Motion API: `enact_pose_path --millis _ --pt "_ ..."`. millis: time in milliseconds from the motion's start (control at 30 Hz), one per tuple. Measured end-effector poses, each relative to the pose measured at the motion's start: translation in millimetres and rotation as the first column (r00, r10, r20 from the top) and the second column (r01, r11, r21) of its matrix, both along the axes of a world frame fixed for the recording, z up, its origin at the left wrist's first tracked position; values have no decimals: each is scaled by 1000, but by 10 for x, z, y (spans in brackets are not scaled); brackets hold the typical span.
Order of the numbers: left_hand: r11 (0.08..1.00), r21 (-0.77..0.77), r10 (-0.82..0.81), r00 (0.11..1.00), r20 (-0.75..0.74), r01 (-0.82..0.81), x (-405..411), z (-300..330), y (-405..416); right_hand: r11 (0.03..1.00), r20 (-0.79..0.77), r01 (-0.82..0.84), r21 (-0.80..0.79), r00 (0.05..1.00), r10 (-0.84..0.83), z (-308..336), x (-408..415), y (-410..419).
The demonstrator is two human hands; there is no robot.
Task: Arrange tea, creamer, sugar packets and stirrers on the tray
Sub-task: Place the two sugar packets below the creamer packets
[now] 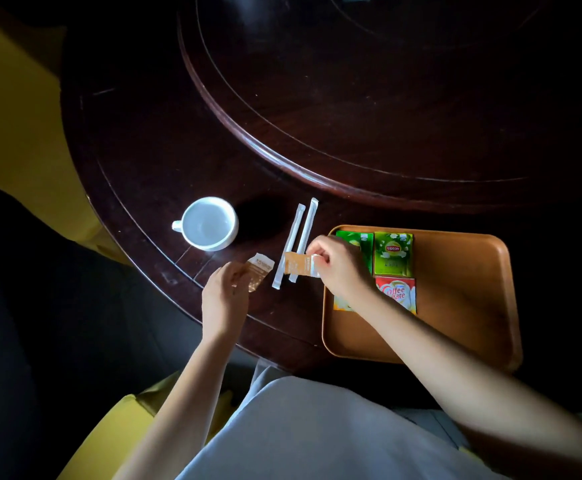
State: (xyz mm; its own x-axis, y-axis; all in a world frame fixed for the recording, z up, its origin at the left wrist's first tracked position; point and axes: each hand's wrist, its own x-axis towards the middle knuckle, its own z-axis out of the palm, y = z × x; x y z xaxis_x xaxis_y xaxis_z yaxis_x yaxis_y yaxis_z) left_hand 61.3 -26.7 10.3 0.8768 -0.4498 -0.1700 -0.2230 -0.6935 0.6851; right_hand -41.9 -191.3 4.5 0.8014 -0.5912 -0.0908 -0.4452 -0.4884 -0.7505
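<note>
An orange-brown tray (462,306) lies at the table's near right edge. Two green Lipton tea packets (392,253) and a red Coffee mate creamer packet (398,292) lie on its left part; a second creamer is mostly hidden under my right wrist. My right hand (338,265) pinches a brown sugar packet (298,264) over the tray's left edge. My left hand (225,292) holds another brown sugar packet (260,271) just above the table. Two white wrapped stirrers (296,237) lie side by side on the table between my hands.
A white empty cup (210,223) stands on the dark wooden table (165,161) to the left of the stirrers. A raised round turntable (369,98) fills the far right. A yellow chair (12,133) stands at the left.
</note>
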Motion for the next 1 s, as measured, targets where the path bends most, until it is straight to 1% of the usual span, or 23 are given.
enact_pose_path --millis 67,100,133,233,367,500,600,667,733,767,833,867,933,1000 --pt "998 -43 -48 997 56 51 -74 69 44 980 59 107 165 991 -119 56 -167 -31" --pt "994 -51 -88 993 85 92 -119 104 57 962 83 153 225 981 -175 87 -280 -49" --pt "988 -51 -137 985 104 142 -171 137 59 949 99 190 252 970 -220 115 -415 -71" --pt "946 -40 -317 943 102 322 -388 187 6 936 67 261 235 957 -284 155 -885 -162" --pt "875 -41 -481 876 29 482 -734 144 -159 937 -82 270 221 963 -258 122 -1430 -243" --pt "804 5 -593 804 -46 594 -1017 18 -317 949 -149 254 188 962 -228 15 -1672 -222" --pt "786 72 -612 789 -58 614 -1168 -43 -401 962 -173 225 156 965 -198 -48 -1717 -192" --pt "760 139 -637 770 -33 635 -1222 -61 -434 976 -193 188 110 967 -165 -74 -1737 -167" --pt "724 222 -676 736 36 654 -1256 -48 -438 986 -220 159 39 964 -147 -69 -1756 -120" --pt "708 253 -695 714 83 659 -1266 -41 -424 989 -218 148 -29 964 -151 -63 -1769 -91" --pt "706 291 -701 694 161 646 -1288 -3 -361 967 -166 121 -223 973 -160 -58 -1813 -25" --pt "700 315 -707 685 175 641 -1301 23 -316 947 -134 109 -303 979 -155 -54 -1844 10" --pt "657 364 -746 639 186 660 -1334 41 -219 914 -119 66 -400 985 -123 -54 -1907 78" --pt "593 403 -798 574 181 697 -1380 21 -125 894 -150 -15 -447 987 -58 -76 -1962 162"
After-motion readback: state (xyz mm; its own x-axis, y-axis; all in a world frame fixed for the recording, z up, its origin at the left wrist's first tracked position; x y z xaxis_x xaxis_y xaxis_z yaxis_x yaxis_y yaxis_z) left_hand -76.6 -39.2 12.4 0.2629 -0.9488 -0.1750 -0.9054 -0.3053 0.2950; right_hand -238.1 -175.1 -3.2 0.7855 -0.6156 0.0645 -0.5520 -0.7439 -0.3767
